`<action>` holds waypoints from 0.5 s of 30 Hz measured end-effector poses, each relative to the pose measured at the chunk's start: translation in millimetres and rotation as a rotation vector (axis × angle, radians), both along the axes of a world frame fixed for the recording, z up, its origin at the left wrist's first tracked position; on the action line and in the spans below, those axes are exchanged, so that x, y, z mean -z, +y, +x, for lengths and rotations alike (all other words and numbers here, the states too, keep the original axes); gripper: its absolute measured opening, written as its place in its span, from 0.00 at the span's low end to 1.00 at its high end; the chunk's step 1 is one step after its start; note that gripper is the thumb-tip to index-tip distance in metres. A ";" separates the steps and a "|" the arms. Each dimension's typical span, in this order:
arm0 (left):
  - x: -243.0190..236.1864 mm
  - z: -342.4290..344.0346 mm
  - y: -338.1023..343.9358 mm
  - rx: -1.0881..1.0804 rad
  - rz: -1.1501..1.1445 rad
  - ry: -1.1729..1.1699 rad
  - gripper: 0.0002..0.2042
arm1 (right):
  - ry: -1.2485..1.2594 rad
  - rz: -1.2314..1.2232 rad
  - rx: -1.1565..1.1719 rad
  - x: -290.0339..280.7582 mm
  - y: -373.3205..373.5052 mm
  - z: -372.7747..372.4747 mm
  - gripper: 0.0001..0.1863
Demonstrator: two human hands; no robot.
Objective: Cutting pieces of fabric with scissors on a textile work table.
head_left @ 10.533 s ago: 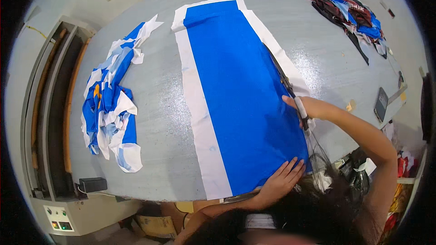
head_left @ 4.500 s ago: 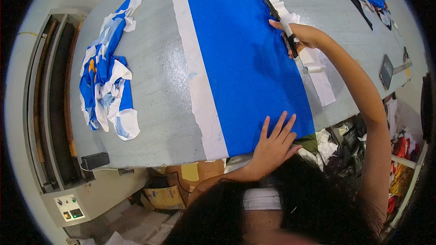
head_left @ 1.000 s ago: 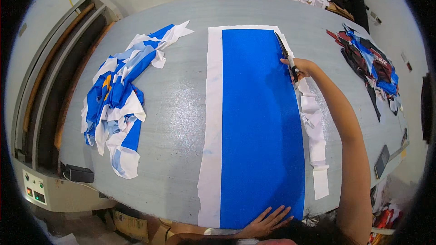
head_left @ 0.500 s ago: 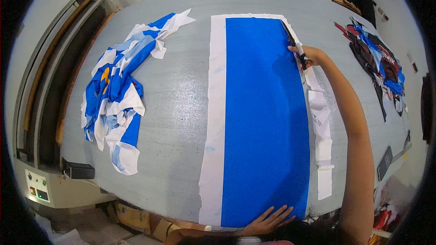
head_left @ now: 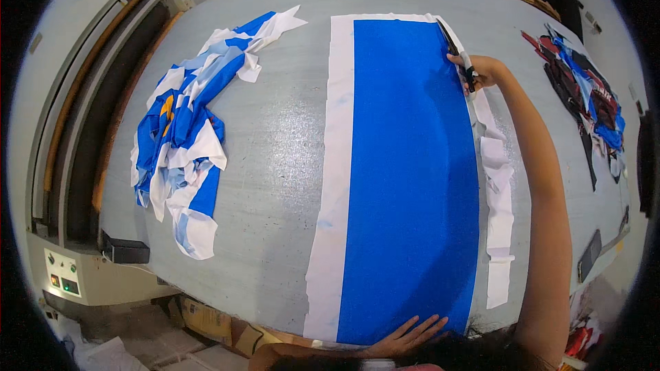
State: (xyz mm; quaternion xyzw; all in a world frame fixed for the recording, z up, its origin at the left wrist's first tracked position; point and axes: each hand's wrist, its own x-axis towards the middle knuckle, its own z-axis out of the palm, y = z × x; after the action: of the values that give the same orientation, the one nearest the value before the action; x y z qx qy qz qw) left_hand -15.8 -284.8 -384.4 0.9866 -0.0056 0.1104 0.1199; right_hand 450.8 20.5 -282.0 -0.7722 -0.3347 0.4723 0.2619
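A long blue fabric panel (head_left: 412,178) with a white border lies flat on the grey table. My right hand (head_left: 485,72) is closed on black-handled scissors (head_left: 452,47) at the far right edge of the panel, with the blades directed toward its far right corner. Along that side, a white fabric strip (head_left: 498,199) is cut apart from the blue and trails toward me. My left hand (head_left: 409,339) rests flat, fingers spread, on the near end of the panel. Dark hair partly hides that wrist.
A crumpled heap of blue and white fabric (head_left: 185,124) lies at the left. Darker scraps (head_left: 591,96) sit at the far right, with a phone (head_left: 589,255) nearer the right edge. A roller machine (head_left: 89,124) stands left of the table (head_left: 275,185), beside a small black box (head_left: 126,251).
The scissors and my right hand have advanced a little farther along the panel's right edge toward the far corner. The whole view has shifted slightly. My left hand stays on the fabric.
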 end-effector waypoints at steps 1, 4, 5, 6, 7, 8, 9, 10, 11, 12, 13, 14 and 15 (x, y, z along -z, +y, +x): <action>1.8 0.3 1.4 -0.002 0.099 -0.048 0.33 | 0.003 0.002 -0.001 -2.1 2.4 0.7 0.34; -1.8 -2.9 -1.8 -0.016 0.015 -0.018 0.33 | 0.077 -0.100 0.040 -10.2 17.7 8.3 0.28; -2.0 -3.9 -1.9 -0.015 0.023 -0.017 0.33 | 0.078 -0.092 0.041 -5.5 19.3 11.6 0.28; -2.6 -5.2 -2.5 -0.022 -0.131 -0.004 0.31 | 0.022 -0.024 0.079 0.8 25.9 8.8 0.27; -5.5 -6.1 -4.2 -0.020 -0.284 0.006 0.30 | -0.037 0.044 0.127 5.5 26.8 10.9 0.26; -8.3 -4.8 -3.3 -0.019 -0.276 0.007 0.30 | -0.036 0.052 0.128 8.7 25.7 13.8 0.26; -13.5 -3.2 -1.0 -0.018 -0.173 0.011 0.28 | 0.040 0.099 0.134 14.2 19.0 24.6 0.25; -16.5 -1.3 3.6 -0.035 -0.065 0.024 0.27 | 0.129 0.150 0.122 15.0 19.9 18.1 0.24; -17.7 -0.5 6.8 -0.035 -0.057 0.029 0.27 | 0.144 0.237 0.277 23.5 14.1 6.5 0.21; -20.1 1.6 6.1 -0.021 -0.182 0.019 0.26 | 0.148 0.219 0.261 31.3 -8.4 29.2 0.20; -23.9 5.7 7.2 0.003 -0.303 0.012 0.25 | 0.148 0.205 0.251 33.4 -35.4 54.3 0.19; -28.4 6.6 15.7 -0.007 -0.288 0.018 0.25 | 0.153 0.248 0.278 35.9 -43.7 36.5 0.18; -35.9 4.2 25.0 -0.021 -0.383 0.116 0.24 | 0.167 0.291 0.296 43.7 -57.5 8.7 0.18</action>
State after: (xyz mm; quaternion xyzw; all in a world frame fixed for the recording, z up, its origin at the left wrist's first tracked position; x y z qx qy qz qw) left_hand -11.6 -259.8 -348.5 0.9505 0.0325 0.0539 0.3042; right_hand 459.5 -37.0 -325.6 -0.7254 -0.2593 0.4376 0.4638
